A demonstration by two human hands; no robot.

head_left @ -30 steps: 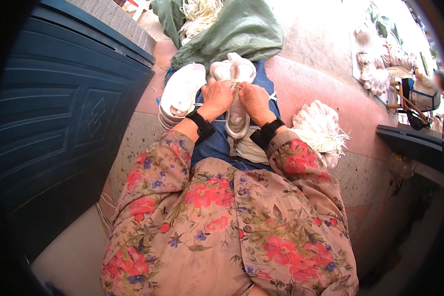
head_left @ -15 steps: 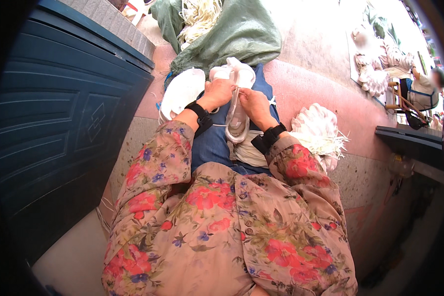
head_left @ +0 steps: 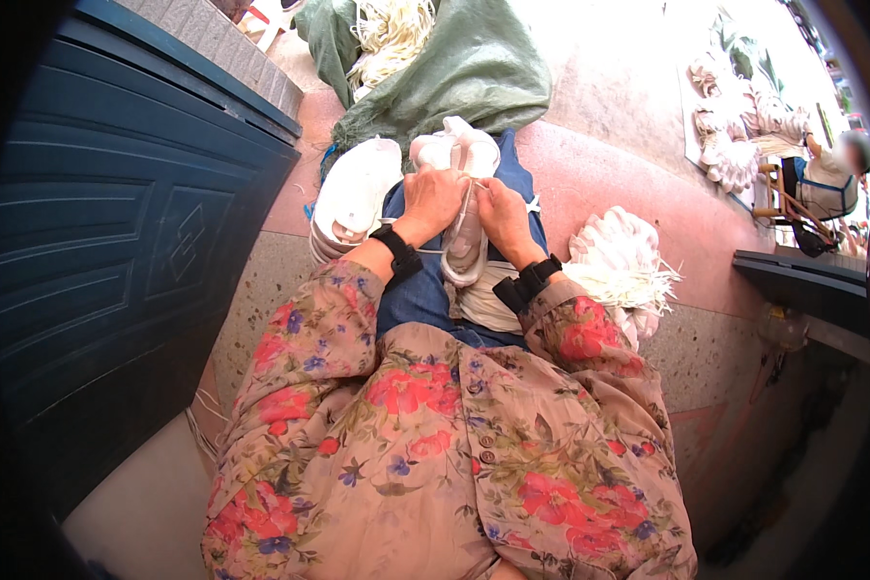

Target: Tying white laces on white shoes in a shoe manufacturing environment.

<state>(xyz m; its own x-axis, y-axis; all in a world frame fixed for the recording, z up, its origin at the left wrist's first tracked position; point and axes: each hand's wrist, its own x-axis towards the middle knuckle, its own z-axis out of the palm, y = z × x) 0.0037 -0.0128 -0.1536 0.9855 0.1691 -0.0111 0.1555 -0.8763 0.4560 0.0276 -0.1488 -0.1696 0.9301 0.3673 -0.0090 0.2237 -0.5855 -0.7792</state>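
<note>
Across my jeans-covered lap lies a pale white shoe upper (head_left: 466, 253), its open heel end toward me; a second pale upper (head_left: 435, 148) shows beside its far end. My left hand (head_left: 433, 205) is closed over the middle of the nearer upper, fingers pinched at a thin pale lace. Opposite it, my right hand (head_left: 503, 217) also pinches at the lace, thumb and fingertips together. The fingertips are close to each other, and the lace between them is barely visible. Left of my lap sits a stack of white shoe-shaped pieces (head_left: 360, 182).
A green sack (head_left: 483, 68) beyond my knees holds a heap of cream laces (head_left: 391, 39). On my right lies a bundle of white uppers (head_left: 617, 249) with loose lace ends. A dark blue panelled door (head_left: 135, 222) stands at left. A person (head_left: 831, 179) sits far right near more bundles.
Both hands have shifted slightly toward me along the upper. My left hand has turned so its back shows more, and the right fingertips have drawn a little apart from it.
</note>
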